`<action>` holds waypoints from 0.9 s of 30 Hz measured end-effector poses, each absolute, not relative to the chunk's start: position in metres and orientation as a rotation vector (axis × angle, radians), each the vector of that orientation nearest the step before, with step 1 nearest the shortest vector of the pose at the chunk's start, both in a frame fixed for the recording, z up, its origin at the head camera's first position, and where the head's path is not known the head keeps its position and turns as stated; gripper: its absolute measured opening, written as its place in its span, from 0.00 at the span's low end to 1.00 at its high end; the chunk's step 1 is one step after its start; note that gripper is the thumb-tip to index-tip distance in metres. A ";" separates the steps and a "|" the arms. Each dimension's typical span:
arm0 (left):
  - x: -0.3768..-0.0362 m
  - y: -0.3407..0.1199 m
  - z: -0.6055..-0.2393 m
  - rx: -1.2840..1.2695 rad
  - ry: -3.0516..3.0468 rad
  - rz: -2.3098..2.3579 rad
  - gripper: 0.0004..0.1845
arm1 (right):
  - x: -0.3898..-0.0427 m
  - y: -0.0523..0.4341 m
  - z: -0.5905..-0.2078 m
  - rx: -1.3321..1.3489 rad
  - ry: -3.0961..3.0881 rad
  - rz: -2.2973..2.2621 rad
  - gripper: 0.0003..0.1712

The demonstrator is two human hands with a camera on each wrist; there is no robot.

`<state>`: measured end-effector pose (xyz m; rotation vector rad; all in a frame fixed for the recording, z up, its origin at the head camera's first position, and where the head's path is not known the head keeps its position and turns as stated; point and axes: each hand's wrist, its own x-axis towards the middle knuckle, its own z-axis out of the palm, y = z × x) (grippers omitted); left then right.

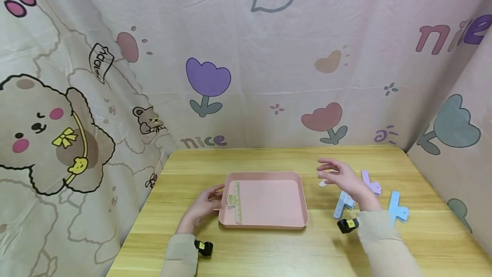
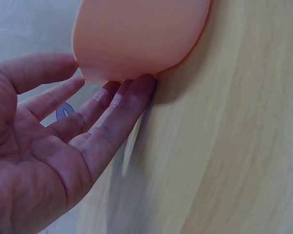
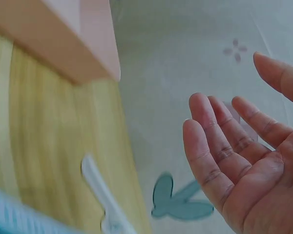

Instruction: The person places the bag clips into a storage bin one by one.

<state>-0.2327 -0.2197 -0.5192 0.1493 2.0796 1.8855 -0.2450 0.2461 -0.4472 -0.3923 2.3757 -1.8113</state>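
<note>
A pink tray [image 1: 269, 227] lies on the table, holding a yellow-green clip with ruler-like marks [image 1: 238, 208] along its left side. My left hand [image 1: 203, 209] is at the tray's left end. In the left wrist view, its nearly straight fingers [image 2: 107, 129] touch the tray's outer wall [image 2: 136, 39]. My right hand [image 1: 346, 179] hovers empty right of the tray, fingers loosely bent and apart. Under and beside it lie a light blue marked clip [image 1: 339, 208], partly hidden by the hand, and a small white piece [image 1: 322, 183], also partly covered.
Beyond my right wrist lie a purple clip [image 1: 370, 185] and a blue clip [image 1: 394, 206], partly behind the sleeve. Printed cloth [image 1: 246, 127] hangs behind the wooden table [image 1: 265, 251] and along both sides. Each wrist carries a small black camera.
</note>
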 end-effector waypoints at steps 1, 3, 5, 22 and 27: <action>-0.233 -0.220 -0.519 0.149 2.081 1.885 0.37 | -0.243 0.252 -0.448 -0.370 2.388 -1.808 0.34; -0.232 -0.220 -0.519 0.148 2.083 1.884 0.37 | -0.239 0.263 -0.449 -0.331 2.412 -1.804 0.34; -0.232 -0.220 -0.519 0.149 2.078 1.886 0.37 | -0.235 0.272 -0.451 -0.297 2.436 -1.788 0.34; -0.232 -0.221 -0.519 0.157 2.087 1.885 0.37 | -0.204 0.323 -0.480 -0.058 2.529 -1.654 0.39; -0.231 -0.220 -0.519 0.151 2.081 1.890 0.37 | -0.199 0.329 -0.488 0.029 2.545 -1.602 0.38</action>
